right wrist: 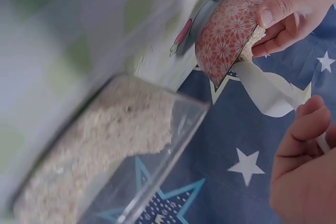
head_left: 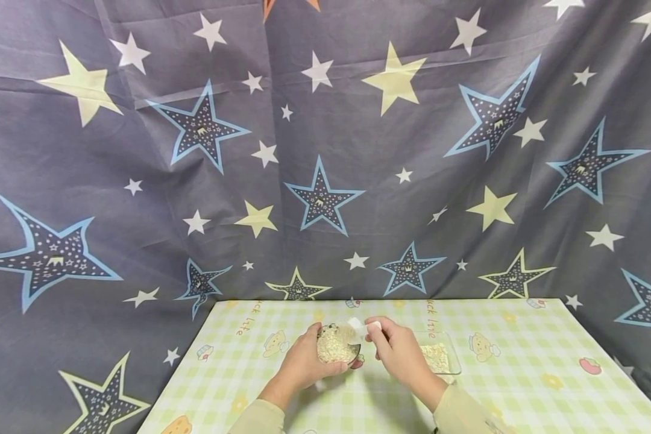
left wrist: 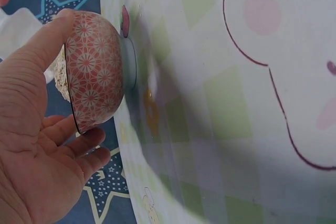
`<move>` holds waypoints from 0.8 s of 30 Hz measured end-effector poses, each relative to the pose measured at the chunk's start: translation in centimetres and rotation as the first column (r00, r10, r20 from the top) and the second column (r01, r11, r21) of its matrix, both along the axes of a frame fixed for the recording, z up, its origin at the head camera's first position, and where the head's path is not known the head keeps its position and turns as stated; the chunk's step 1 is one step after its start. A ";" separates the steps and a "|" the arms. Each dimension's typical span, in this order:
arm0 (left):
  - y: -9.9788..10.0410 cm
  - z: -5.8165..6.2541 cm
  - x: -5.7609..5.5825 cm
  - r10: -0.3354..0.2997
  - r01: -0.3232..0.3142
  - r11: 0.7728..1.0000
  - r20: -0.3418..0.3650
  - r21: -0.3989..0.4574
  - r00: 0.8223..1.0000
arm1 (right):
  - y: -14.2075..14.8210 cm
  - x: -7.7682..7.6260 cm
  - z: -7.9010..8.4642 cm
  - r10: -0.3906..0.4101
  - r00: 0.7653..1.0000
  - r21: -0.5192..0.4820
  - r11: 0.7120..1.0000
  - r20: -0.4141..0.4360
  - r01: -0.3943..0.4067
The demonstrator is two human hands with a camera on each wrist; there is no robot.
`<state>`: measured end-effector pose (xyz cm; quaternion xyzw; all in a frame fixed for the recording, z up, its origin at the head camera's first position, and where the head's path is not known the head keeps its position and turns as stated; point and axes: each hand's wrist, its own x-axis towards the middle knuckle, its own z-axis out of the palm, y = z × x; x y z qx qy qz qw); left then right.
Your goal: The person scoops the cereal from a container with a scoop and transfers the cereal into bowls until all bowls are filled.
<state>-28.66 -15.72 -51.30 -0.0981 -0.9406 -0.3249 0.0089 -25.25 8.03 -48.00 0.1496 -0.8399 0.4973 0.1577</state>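
Note:
Pale flakes like rolled oats fill a small bowl that has a red flower pattern outside and a pale foot. My left hand grips the bowl by its rim, thumb on one side and fingers on the other. A white scoop is in my right hand, its handle held in curled fingers. The scoop's front end is over the bowl's rim, at the flakes. Whether the bowl's foot touches the table is hard to tell.
Beside my right hand, a clear rectangular container holds more of the same flakes. The table has a green-and-white checked cloth with cartoon prints. Behind its back edge hangs a dark curtain with stars.

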 end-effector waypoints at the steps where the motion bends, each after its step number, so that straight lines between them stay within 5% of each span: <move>1: 0.0 0.0 0.0 -0.002 0.002 1.000 0.000 0.000 1.000 | 0.2 0.2 0.0 0.000 0.999 0.041 0.999 -0.048 0.002; 4: 0.1 -0.1 0.0 -0.003 0.003 1.000 0.003 -0.006 1.000 | 0.8 0.8 -0.2 0.010 0.972 0.186 0.982 -0.236 0.035; 8: 0.1 0.0 0.0 0.001 -0.001 1.000 0.002 -0.010 1.000 | 1.4 1.1 -0.6 0.062 0.878 0.322 0.940 -0.475 0.108; 12: 0.0 0.2 0.1 0.000 0.000 1.000 -0.005 -0.008 1.000 | 1.6 1.2 -0.9 0.109 0.807 0.358 0.924 -0.580 0.132; 14: 0.0 0.2 0.0 -0.002 0.002 1.000 -0.005 -0.008 1.000 | 1.6 1.1 -1.1 0.112 0.799 0.355 0.925 -0.591 0.134; 24: 0.0 0.1 0.1 -0.013 0.013 1.000 -0.012 -0.011 1.000 | 1.7 1.3 -1.0 0.094 0.841 0.330 0.938 -0.532 0.104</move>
